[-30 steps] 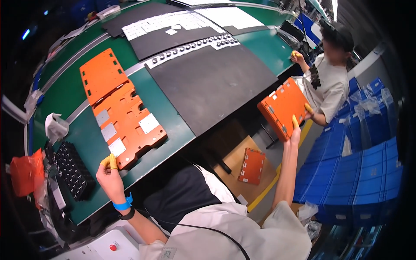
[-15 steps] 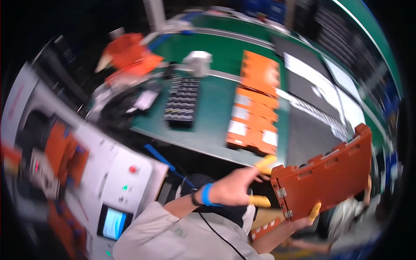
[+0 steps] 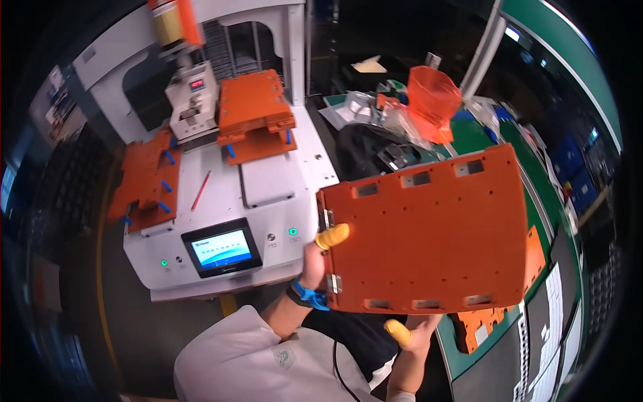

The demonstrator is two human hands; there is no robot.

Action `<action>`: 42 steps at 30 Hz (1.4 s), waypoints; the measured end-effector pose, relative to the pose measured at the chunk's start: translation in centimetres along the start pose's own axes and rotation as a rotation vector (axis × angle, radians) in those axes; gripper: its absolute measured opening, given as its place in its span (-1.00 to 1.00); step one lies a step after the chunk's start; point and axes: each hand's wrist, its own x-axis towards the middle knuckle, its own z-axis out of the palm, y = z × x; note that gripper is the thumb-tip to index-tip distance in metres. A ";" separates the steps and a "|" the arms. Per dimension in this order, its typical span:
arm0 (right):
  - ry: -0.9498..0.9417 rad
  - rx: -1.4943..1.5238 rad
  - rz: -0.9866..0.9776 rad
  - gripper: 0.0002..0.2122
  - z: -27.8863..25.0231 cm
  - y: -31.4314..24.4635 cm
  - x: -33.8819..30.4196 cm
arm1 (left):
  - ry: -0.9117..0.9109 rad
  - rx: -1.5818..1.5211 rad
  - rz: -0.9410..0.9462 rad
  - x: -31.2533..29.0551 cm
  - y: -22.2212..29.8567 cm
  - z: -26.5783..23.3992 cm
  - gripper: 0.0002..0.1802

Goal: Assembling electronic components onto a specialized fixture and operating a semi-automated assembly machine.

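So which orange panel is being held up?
The large panel with metal fittings along its left edge, gripped there by the left hand; the other orange panels sit on the white machine or the green table.

Panel (image 3: 429,241) ctr-R, in front of/over tabletop (image 3: 457,365); L fingers (image 3: 333,236) at its L edge, R fingers (image 3: 398,331) just below near edge. Machine base (image 3: 305,177) L of panel. On base: L plate (image 3: 151,177), R plate (image 3: 254,100), w/ control box (image 3: 194,107) btwn, toward rear. Thin rod (image 3: 201,191) btwn plates, nearer front. Screen (image 3: 222,248) on base's front. Bag (image 3: 432,100) behind panel. On tabletop, lower R: bench plate (image 3: 492,320), partly hidden by panel; sheets (image 3: 554,301) R of it.
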 end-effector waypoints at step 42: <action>-0.801 1.170 0.814 -0.62 39.3 -3.1 12.6 | 0.726 0.839 1.764 -16.0 20.1 -7.4 -0.20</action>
